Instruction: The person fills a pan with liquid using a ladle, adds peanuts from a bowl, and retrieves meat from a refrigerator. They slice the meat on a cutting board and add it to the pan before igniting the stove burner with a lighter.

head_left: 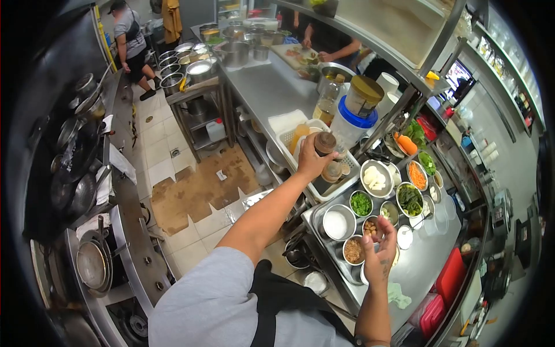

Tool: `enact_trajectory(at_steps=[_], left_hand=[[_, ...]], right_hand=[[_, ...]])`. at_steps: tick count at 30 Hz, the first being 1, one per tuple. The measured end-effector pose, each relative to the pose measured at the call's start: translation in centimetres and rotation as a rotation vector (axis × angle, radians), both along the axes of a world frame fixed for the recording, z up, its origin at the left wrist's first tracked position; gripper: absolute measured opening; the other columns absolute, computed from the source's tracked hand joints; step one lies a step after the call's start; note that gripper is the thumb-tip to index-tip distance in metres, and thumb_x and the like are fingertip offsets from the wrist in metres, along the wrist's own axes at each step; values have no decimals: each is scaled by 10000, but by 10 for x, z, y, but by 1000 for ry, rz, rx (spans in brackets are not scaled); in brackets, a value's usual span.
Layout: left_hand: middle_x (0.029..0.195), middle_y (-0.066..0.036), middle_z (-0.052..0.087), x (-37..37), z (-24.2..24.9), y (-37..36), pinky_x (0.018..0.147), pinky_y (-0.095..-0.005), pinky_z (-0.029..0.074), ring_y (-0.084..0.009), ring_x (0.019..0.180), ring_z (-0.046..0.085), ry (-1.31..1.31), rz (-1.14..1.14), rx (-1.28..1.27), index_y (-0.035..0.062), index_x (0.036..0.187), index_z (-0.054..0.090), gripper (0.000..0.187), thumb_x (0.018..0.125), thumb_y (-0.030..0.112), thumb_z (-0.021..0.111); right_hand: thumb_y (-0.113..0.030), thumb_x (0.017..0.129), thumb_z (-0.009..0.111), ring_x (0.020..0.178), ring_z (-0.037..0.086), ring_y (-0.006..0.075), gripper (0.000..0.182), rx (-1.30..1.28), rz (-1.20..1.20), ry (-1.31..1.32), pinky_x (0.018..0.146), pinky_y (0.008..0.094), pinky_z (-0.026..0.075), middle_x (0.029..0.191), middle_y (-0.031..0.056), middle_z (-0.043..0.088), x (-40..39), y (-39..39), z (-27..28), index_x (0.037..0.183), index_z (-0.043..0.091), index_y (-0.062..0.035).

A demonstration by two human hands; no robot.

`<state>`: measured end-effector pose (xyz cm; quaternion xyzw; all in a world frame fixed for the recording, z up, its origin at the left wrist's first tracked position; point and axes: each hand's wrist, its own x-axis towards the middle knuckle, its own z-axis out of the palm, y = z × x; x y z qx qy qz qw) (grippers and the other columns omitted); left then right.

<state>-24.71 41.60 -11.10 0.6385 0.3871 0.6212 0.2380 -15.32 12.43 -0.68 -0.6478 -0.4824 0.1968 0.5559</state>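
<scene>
Right hand (pixel 378 248): raised over the near bowls, fingers half curled, thumb apart, apparently empty; nearer of the two.
Bowls (pixel 339 239): on the surface (pixel 426 251), below and beyond the right hand; one each of brown crumbs (pixel 354 251), nuts (pixel 370 227), white powder (pixel 339 222), chopped greens (pixel 361 202), dark leaves (pixel 410 199), white pieces (pixel 374 178), orange shreds (pixel 417 174); others too hidden to count.
Left hand (pixel 313 156): stretched forward, closed around one brown-topped jar (pixel 325 144).
Jar position: in the left grip, above the white basket (pixel 340 187), forward and left of the right hand; long axis impossible to tell, partly covered by fingers.
Blue-lidded tub (pixel 348 128): one, just beyond, with one yellow-lidded jar (pixel 364 97) on top.
Oil bottle (pixel 328 103): one, upright beside the tub.
Cutting board (pixel 281 50): one, farther off, beside a co-worker's hands (pixel 326 56).
Another person (pixel 130 41): far left, on foot.
</scene>
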Motion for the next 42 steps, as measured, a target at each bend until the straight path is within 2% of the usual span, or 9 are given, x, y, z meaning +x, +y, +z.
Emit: enact_trajectory(at_steps=[5,9,14,20,22,24,30,35,42], left_hand=[[1079,-130,604,-6,-26,-2,878,-356,469,-259,956,604,-52,-327,-319,32,1124,527,589,665,232,837],[1248,-244,533,-5,-28,-2,1011,-390,389,-330,1182,512,112,-225,-520,-60,1273,450,765,772,453,714],[1337,-285,410,-21,-22,-41,1058,-400,336,-396,1261,403,92,34,-577,-82,1274,395,759,754,355,733],[868,-77,663,-185,-96,-111,645,-272,521,-164,727,644,-478,-72,-639,38,1027,626,345,811,295,706],[781,-52,657,-275,-111,-163,516,-224,450,-109,630,608,-890,304,-753,57,919,640,200,841,241,641],[790,-96,680,-359,-161,-197,617,-322,510,-180,675,647,-691,702,-737,59,850,657,236,775,283,670],[858,-151,685,-477,-193,-330,754,-401,506,-292,836,658,-325,782,-1012,71,856,666,270,717,303,657],[860,-171,682,-488,-202,-436,739,-412,505,-320,829,653,-307,806,-1097,50,846,675,282,698,289,677],[836,-178,680,-422,-185,-576,717,-424,508,-306,808,657,-332,892,-1227,31,793,682,258,706,274,665]], right_hand=[[-169,803,680,1192,476,242,557,-80,118,5,947,351,406,1281,138,497,11,-51,-17,1279,453,10],[-188,793,696,1149,489,219,539,-175,205,114,901,329,426,1285,139,497,22,-90,-44,1242,480,17],[-220,841,667,1050,533,188,514,-269,382,91,846,288,435,1202,144,525,19,-118,-56,1243,481,40],[-203,844,684,1017,527,169,458,-241,530,21,863,293,438,1144,119,543,1,-93,-90,1197,507,27],[-164,840,703,985,541,158,423,-238,632,-9,851,277,445,1094,101,564,-16,-74,-102,1183,524,8],[-171,834,715,945,560,159,422,-450,704,-67,819,275,463,1057,92,580,-47,-55,-104,1172,535,8],[-161,800,737,927,571,162,399,-350,1144,-479,771,282,482,1051,90,589,-214,-7,-97,1122,567,3],[173,648,581,833,513,149,477,-113,1461,-602,639,221,430,1094,87,543,-337,-3,-74,1096,538,14],[164,624,408,853,526,170,490,17,1700,-540,622,219,362,1109,106,552,-346,-50,-106,1075,546,27]])
